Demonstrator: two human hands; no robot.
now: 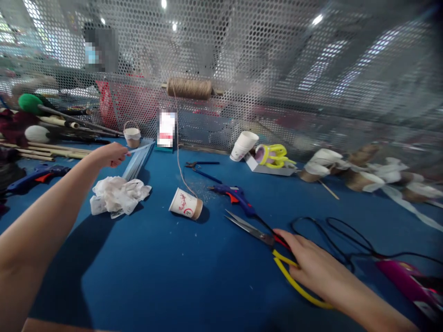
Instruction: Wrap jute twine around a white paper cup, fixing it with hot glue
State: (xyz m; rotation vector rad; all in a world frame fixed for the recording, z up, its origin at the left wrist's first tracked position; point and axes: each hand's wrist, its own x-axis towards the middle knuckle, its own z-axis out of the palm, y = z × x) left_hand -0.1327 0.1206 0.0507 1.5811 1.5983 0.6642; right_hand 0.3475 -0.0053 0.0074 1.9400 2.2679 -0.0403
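My left hand [112, 154] is stretched out to the back left, its fingers pinched on a thin pale-blue strip [141, 148]. The strip lies over a stack of long light-blue strips [136, 163], whose material I cannot make out. At the front right, my right hand [311, 260] grips the scissors [254, 229] near their yellow and red handles. Their blades point to the back left, slightly apart. Between the hands a paper cup [185, 204] lies on its side, with brown twine around its base. Crumpled white plastic [119, 196] lies just below my left hand.
A blue glue gun [235, 196] and pliers [204, 167] lie mid-table. A twine spool [189, 88] hangs on the mesh. Stacked cups [243, 145], a white box [270, 167] and wrapped cups [316, 168] stand at back right. Another glue gun [38, 176] and sticks lie left.
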